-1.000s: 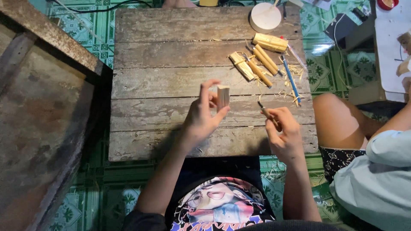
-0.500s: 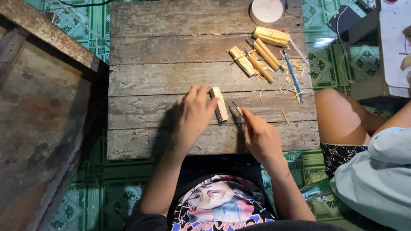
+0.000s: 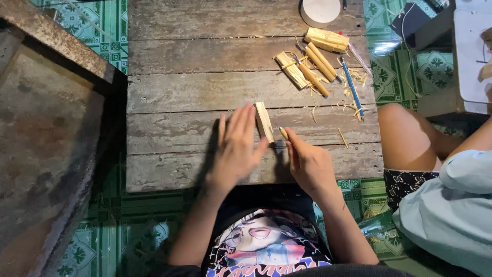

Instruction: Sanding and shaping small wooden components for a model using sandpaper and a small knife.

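My left hand lies flat with its fingers stretched out and pressed against the side of a small pale wood block, which lies on the plank bench near its front edge. That hand pins the block rather than closing round it. My right hand is clenched on a thin carving knife, whose tip points at the block from just beside it.

The worry, as I judge it, is the blade: its tip sits close to my left fingertips, so a slip off the wood could run straight into them. The block is only braced from one side, so a hard push could also skid it away across the planks or roll it. The gaps between the planks could catch a narrow edge.

Room is good to the left and ahead: bare boards lie there. To the right and farther back lie bamboo pieces, a blue pencil and loose shavings, well apart from my hands. A round white lid sits at the far edge. Another person's knee is close by the bench's right edge, so a wide sweep of the right elbow is cramped.
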